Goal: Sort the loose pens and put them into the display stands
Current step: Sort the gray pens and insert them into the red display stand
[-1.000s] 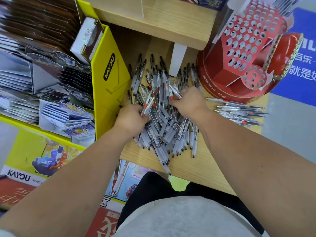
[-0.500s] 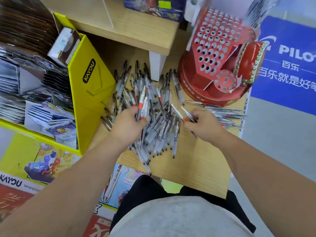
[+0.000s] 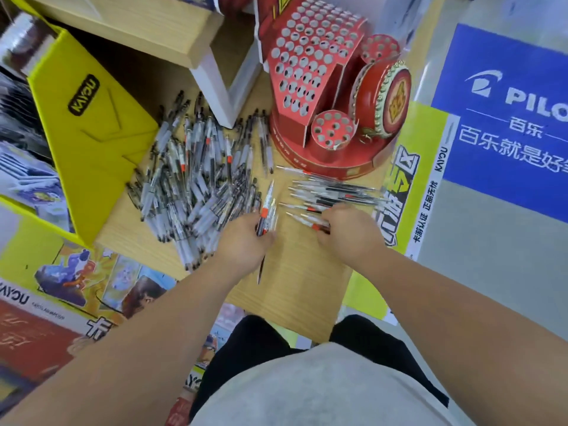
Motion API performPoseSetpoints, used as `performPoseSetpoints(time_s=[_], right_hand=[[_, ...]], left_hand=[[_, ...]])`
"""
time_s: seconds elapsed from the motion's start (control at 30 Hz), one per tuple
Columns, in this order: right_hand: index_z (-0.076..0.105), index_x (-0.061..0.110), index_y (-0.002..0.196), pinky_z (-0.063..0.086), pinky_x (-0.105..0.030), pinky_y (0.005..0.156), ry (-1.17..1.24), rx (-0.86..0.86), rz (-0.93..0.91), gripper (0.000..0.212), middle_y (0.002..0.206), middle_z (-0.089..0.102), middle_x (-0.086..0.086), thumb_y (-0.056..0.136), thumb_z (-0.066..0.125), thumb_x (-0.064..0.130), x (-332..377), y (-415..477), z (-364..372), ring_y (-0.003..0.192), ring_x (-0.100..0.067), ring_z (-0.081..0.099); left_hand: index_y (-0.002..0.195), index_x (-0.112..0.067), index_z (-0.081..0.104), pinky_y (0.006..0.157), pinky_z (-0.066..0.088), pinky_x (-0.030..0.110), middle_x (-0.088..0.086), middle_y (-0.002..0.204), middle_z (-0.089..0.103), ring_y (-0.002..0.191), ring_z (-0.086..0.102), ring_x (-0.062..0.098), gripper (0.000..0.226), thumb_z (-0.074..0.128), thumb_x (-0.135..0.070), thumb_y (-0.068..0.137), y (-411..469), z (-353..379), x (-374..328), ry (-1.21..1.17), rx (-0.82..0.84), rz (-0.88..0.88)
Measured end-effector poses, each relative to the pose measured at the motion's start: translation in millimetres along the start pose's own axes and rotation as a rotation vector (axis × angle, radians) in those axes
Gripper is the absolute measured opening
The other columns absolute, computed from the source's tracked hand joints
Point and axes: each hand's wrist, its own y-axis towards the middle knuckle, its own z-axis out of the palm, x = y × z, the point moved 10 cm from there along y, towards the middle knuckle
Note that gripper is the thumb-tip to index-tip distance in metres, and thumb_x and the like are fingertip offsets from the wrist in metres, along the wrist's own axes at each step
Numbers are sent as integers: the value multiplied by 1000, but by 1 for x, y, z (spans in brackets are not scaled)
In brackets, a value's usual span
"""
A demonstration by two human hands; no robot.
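Step in hand: sorting; a person seems to be picking pens from the pile of pens [image 3: 196,179], centre left, and laying them in a row of pens [image 3: 332,195], right of centre.
Left hand [image 3: 246,244]: clenching a small bundle of pens [image 3: 266,210], centre frame.
Right hand [image 3: 349,233]: touching the row's near pens; gripping or letting go, cannot tell.
Stand [image 3: 307,56]: red, upper centre, holes looking empty.
Next move: probably adding the bundle to the row, tips aligned, before filling holes.
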Motion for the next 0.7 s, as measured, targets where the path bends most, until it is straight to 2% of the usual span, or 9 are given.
performPoseSetpoints(time_s=[0.07,0.17,0.27,0.33,0.43,0.5,0.6,0.7], right_hand=[[65,16,98,50,-36,71,12,-27,-6,18,102,60,-5,88,65,31,-1,4,-4,94,-30,63],[66,13,107,54,-40,77,64,-79,-49,21,111,60,-8,90,62,25,-1,10,-15,97,-33,64],[68,9,108,55,-44,77,136,-151,-99,20,108,60,-10,90,60,13,-6,14,-30,94,-36,64],[68,9,111,54,-44,78,154,-191,-125,24,106,62,-11,88,63,11,-10,16,-38,94,-36,63],[68,13,103,53,-43,77,95,-230,-136,19,99,65,-9,84,68,17,-15,18,-47,95,-34,61],[69,13,93,51,-42,75,33,-238,-148,12,92,65,-8,82,69,19,-15,19,-47,95,-33,59],[70,13,88,51,-43,74,29,-239,-150,10,88,62,-8,81,71,19,-19,16,-42,93,-33,57],[69,13,87,49,-37,73,66,-276,-127,12,86,63,-5,82,73,23,-29,7,-41,91,-30,57]], left_hand=[[73,-30,39,52,40,31,9,64,54,53,50,24,35,65,-29,97,-3,6,6,-3,-45,-58],[75,-15,51,43,34,24,2,61,49,51,47,18,28,67,-27,95,-7,19,14,-128,-79,-167],[84,-10,61,54,42,28,5,66,56,58,52,22,17,69,-23,92,-7,38,15,-303,-82,-249],[85,-8,64,55,49,33,9,69,61,60,57,26,14,69,-19,91,-5,50,14,-402,-99,-298],[94,1,67,51,54,31,16,72,65,55,59,26,16,71,-13,90,-5,68,9,-538,-110,-364],[94,2,67,55,61,37,19,74,66,55,62,26,15,73,-10,89,-6,75,7,-620,-123,-409],[88,1,66,61,63,46,20,74,68,55,65,27,12,75,-7,87,-7,79,5,-688,-157,-446],[91,2,68,64,64,47,18,77,70,55,67,27,16,74,-13,90,-8,83,3,-764,-155,-461]])
